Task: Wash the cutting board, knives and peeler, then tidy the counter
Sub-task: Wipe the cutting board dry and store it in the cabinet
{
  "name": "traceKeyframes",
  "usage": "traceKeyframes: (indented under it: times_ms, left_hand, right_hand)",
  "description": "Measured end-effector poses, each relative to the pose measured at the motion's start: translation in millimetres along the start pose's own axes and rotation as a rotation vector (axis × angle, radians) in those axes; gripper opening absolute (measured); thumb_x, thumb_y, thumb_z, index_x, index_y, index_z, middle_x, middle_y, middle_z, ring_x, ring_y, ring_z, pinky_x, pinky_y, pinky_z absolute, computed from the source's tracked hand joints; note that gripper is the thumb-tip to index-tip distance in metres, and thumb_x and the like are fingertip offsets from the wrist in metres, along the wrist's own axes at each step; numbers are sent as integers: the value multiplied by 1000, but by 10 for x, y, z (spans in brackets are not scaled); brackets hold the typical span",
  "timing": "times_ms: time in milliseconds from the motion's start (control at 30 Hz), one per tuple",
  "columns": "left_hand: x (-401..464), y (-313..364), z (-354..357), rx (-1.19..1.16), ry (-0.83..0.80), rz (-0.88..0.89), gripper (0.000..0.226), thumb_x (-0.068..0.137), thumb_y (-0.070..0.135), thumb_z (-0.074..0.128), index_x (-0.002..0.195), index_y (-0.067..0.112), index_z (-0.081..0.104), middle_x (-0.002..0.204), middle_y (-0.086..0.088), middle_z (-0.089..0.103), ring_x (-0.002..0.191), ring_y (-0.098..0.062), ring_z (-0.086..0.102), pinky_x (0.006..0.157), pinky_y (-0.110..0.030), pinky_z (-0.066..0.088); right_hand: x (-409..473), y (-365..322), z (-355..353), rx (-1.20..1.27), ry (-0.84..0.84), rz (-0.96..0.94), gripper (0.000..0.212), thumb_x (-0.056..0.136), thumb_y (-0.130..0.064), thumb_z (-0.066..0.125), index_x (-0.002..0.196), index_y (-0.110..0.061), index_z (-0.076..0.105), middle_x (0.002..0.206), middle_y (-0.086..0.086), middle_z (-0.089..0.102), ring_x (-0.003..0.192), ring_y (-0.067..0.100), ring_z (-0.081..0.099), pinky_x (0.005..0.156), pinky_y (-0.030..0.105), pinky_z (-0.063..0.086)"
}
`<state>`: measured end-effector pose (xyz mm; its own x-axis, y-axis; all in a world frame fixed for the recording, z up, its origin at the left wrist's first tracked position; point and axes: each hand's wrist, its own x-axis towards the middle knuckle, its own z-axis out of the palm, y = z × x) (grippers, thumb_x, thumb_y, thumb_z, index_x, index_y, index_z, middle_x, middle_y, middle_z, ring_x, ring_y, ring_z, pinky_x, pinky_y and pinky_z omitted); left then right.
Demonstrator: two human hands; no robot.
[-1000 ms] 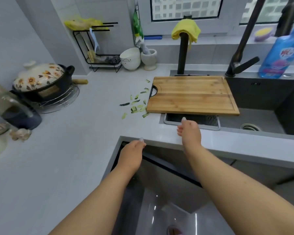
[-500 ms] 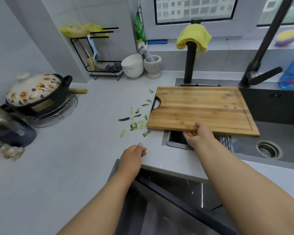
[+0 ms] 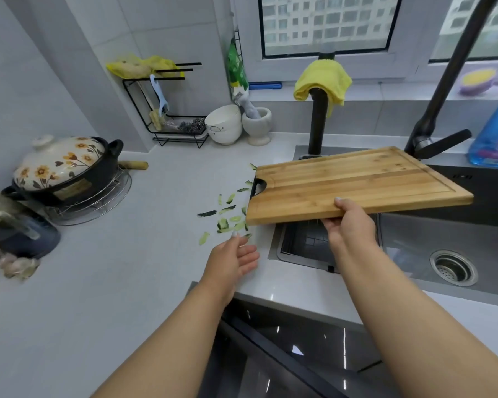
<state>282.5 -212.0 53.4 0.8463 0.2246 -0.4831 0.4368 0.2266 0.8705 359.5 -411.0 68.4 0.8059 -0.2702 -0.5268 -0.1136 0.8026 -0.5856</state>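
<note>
A bamboo cutting board (image 3: pixel 354 182) with a black handle hole at its left end is lifted and tilted above the sink's left side. My right hand (image 3: pixel 350 222) grips its near edge, thumb on top and fingers underneath. My left hand (image 3: pixel 233 258) hovers over the counter with straight fingers, just short of a scatter of green vegetable peelings (image 3: pixel 227 214) beside the board's left end. A light blue peeler (image 3: pixel 160 97) hangs on the black rack at the back. No knives are in view.
The dark sink (image 3: pixel 454 245) holds a drain basket (image 3: pixel 308 245) on its left, with a black faucet (image 3: pixel 443 90) behind. A flowered pot (image 3: pixel 61 168) sits on a wire trivet at left. A bowl (image 3: pixel 223 123), a mortar (image 3: pixel 256 124), a yellow cloth (image 3: pixel 322 80) and a blue bottle (image 3: pixel 495 136) line the back.
My right hand reached forward, took the board's near edge and lifted it off the sink, right end raised. My left hand moved forward over the counter toward the peelings and opened.
</note>
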Motion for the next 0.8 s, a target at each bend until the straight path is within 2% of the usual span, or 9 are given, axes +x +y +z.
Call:
traceKeyframes:
  times_ms: [167, 233, 333, 500, 567, 633, 667, 733, 800]
  left_hand:
    - [-116, 161, 63, -369, -74, -74, 57, 103, 39, 37, 140, -4, 41, 128, -21, 59, 114, -31, 61, 95, -40, 50]
    - [-167, 207, 47, -410, -63, -64, 59, 103, 40, 37, 142, -5, 38, 130, -21, 58, 115, -30, 60, 97, -40, 49]
    - [-246, 249, -21, -460, -26, -42, 56, 103, 40, 36, 134, -5, 48, 126, -22, 60, 109, -29, 62, 92, -39, 50]
    - [-427, 236, -255, -501, 63, -18, 53, 101, 42, 41, 124, -3, 56, 109, -17, 67, 110, -32, 62, 98, -49, 48]
    - [-534, 222, -369, -536, 99, 5, 48, 101, 40, 43, 118, -2, 58, 109, -17, 67, 114, -33, 61, 103, -52, 44]
    - [-679, 208, -484, -576, 123, 32, 49, 102, 38, 43, 123, -4, 56, 115, -18, 65, 111, -31, 63, 103, -50, 45]
    - [-766, 204, -539, -595, 138, 41, 50, 102, 36, 43, 127, -5, 54, 118, -19, 63, 105, -30, 65, 99, -47, 50]
    - [-936, 185, -661, -638, 173, 50, 48, 102, 34, 43, 127, -6, 53, 122, -21, 62, 94, -28, 67, 80, -38, 59]
    - [-1119, 126, -796, -646, 211, 59, 45, 102, 32, 43, 124, -6, 54, 118, -21, 64, 90, -29, 67, 66, -36, 61]
  right_hand:
    - [-268, -20, -162, -88, -25, -76, 22, 84, 5, 59, 103, -5, 55, 100, 8, 63, 90, 22, 64, 82, 40, 57]
    - [-375, -58, -192, -120, -38, -101, 16, 82, 4, 59, 93, -7, 57, 93, 6, 63, 84, 21, 64, 80, 39, 56]
    - [-528, -97, -220, -161, -47, -108, 13, 80, 3, 60, 85, -9, 57, 83, 4, 62, 77, 20, 61, 72, 35, 52]
    - [-773, -63, -252, -200, -110, -36, 11, 79, 0, 60, 82, -9, 55, 78, 4, 56, 69, 18, 55, 66, 34, 45]
    - [-883, -40, -258, -208, -148, -14, 10, 80, 0, 58, 83, -9, 55, 79, 4, 56, 71, 19, 55, 66, 34, 46]
    - [-1004, -20, -264, -213, -198, -1, 10, 82, 1, 57, 84, -9, 55, 80, 5, 57, 73, 20, 57, 67, 35, 49]
    - [-1070, -12, -266, -220, -225, 2, 11, 82, 1, 56, 84, -9, 54, 80, 5, 56, 73, 20, 57, 67, 36, 51]
    - [-1190, 3, -282, -245, -267, 2, 11, 82, 1, 55, 82, -10, 53, 76, 5, 55, 71, 21, 57, 69, 39, 53]
    - [-1319, 20, -326, -275, -308, 10, 10, 81, 0, 55, 81, -10, 54, 75, 5, 54, 70, 23, 56, 72, 43, 51]
